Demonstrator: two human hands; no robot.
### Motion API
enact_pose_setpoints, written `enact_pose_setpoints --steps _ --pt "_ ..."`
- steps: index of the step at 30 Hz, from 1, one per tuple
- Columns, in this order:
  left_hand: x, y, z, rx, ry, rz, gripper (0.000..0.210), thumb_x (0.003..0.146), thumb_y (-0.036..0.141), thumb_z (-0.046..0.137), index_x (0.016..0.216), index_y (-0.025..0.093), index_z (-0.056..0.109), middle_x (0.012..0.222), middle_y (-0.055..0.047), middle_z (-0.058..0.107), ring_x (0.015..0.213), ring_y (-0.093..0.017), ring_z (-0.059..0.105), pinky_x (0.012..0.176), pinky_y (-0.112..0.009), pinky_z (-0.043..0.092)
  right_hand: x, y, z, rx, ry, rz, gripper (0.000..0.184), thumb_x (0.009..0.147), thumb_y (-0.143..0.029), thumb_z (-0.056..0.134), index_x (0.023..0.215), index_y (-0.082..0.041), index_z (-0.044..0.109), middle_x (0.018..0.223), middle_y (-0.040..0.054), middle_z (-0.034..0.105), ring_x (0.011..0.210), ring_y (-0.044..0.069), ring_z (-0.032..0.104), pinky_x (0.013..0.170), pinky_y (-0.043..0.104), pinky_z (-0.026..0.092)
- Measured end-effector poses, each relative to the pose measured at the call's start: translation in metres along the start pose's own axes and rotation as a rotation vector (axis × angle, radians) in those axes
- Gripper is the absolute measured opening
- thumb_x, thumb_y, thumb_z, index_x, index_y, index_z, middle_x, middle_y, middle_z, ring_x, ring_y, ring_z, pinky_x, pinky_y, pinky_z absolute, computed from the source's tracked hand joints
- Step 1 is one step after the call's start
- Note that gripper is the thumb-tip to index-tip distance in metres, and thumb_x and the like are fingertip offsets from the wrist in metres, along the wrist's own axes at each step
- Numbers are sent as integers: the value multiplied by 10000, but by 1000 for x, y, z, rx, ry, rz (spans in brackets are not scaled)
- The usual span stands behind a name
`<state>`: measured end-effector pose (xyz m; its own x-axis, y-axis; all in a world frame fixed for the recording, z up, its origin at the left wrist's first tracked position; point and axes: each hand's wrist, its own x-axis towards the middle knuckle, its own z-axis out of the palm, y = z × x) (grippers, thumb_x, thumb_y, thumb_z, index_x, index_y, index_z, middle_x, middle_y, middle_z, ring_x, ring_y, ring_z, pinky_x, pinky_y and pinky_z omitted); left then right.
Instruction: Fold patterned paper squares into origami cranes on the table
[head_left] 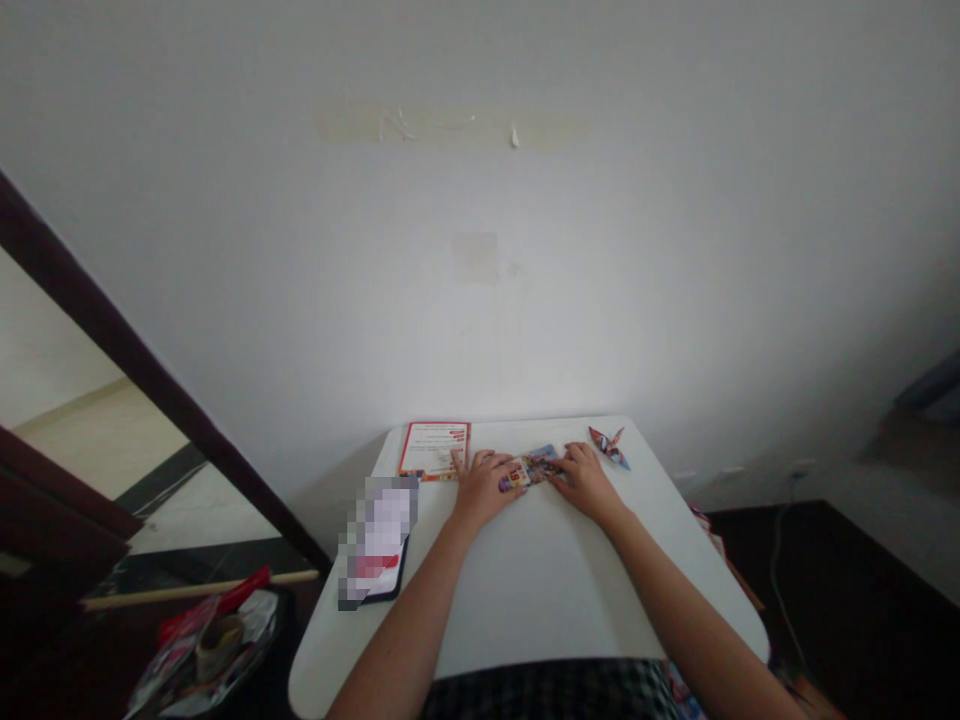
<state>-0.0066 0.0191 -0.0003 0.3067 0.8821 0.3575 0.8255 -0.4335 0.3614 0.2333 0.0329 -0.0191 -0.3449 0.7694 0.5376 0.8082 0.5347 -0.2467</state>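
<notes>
Tabletop (540, 590) nearside of hands (484, 488) lies open; wall (480, 340) blocks beyond

Tabletop (525, 600) before the wall (562, 250), 4 things on it
Sheet (435, 440) at the far-left corner; phone (385, 587) nearer, along the left edge; paper piece (538, 465) between the left hand (484, 487) and right hand (585, 480), near the far edge's middle; paper figure (611, 447) near the far-right corner.

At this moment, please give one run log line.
left hand: on printed paper | right hand: on same paper | white table: folded paper figure at right, red-bordered sheet and phone at left
</notes>
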Motion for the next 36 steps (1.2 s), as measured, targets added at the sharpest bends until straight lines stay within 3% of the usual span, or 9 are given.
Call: enact_pose_setpoints --steps 7,12,14,21,27,33,36 --pt "0 -2 -4 -42 -1 32 291 841 483 639 1113 398 698 1241 8 691 1239 -274 508 1122 -694 -133 -1 2 -1 79 -16 -8 235 813 -341 693 1026 -247 728 990 98 595 1098 283 497 939 462 466" --pt "2 -6 -4 -80 -43 32 265 891 479 572 1112 408 699 1258 12 684 1253 -249 514 1140 -678 -88 0 1 -7 158 -5 -70 385 790 -301 714 1172 -285 664 1175 88 604 1163 276 490 989 487 449" --pt "2 -8 -4 -78 -42 37 257 899 468 562 1114 419 695 1267 19 678 1277 -253 498 1133 -691 -87 0 1 -8 176 -12 -108 355 810 -270 692 1163 -304 666 1206 71 617 1196 271 484 1006 488 441" --pt "1 -8 -6 -64 -74 35 223 870 419 609 1067 423 712 1295 31 658 1321 -277 459 1116 -722 -95 1 -2 -9 185 -59 -175 153 885 -272 622 998 -302 721 1106 43 699 1191 250 533 1071 541 360" --pt "2 -2 -7 -64 -71 -12 196 848 417 633 1011 373 733 1302 11 653 1318 -278 456 1144 -692 -73 1 -9 -8 164 -72 -150 236 918 -304 589 1136 -298 680 1037 43 714 1186 236 546 1124 542 283" --pt "2 -1 -5 -57 -107 -24 171 816 409 680 963 337 731 1339 11 625 1327 -279 433 1131 -711 -56 2 -5 -8 173 -100 -152 481 763 -446 757 1198 -266 659 1152 97 658 1167 274 539 1025 490 403" --pt "3 -3 -3 -82 -120 -25 179 819 403 683 985 349 724 1326 16 636 1329 -278 432 1118 -718 -88 2 -2 -10 177 -99 -147 412 808 -416 717 1186 -261 667 1150 96 666 1185 274 529 1009 477 417"
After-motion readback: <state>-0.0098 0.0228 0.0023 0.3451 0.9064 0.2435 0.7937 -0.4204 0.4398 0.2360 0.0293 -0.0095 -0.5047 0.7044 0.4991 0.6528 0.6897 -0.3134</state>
